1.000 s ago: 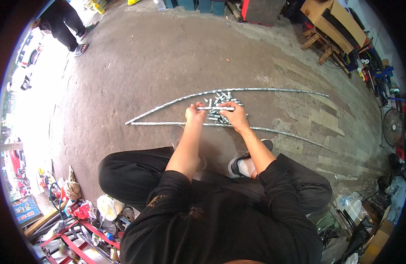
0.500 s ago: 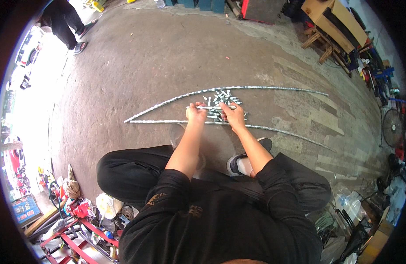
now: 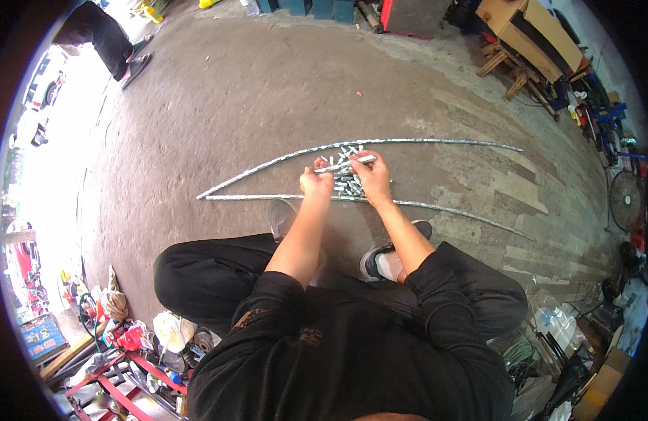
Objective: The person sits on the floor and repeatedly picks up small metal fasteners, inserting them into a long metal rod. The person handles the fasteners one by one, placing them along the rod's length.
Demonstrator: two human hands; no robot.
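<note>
A short silvery metal rod point(image 3: 343, 165), which looks jointed, is held between my two hands above the floor, its right end higher. My left hand point(image 3: 315, 182) is closed around the left end. Fingers of my right hand point(image 3: 373, 179) grip the rod near its right end. Beneath and around the hands lies a pile of small silvery metal pieces point(image 3: 348, 186), partly hidden by the fingers. Beyond the pile, a long thin segmented silvery rod point(image 3: 436, 141) curves across the floor. On the near side runs another such rod point(image 3: 257, 197), passing beneath my forearms.
Bare concrete floor point(image 3: 268, 91) surrounds the rods. A person's legs point(image 3: 99, 43) stand at the far left. Far right, a cardboard box point(image 3: 524, 35) rests on a wooden stand. A fan point(image 3: 624, 199) is at the right edge. Red metal framing point(image 3: 113, 389) and clutter are at lower left.
The short rod has tilted, its right end rising along with my right hand. My left hand still grips its left end. The long rods lie as before.
</note>
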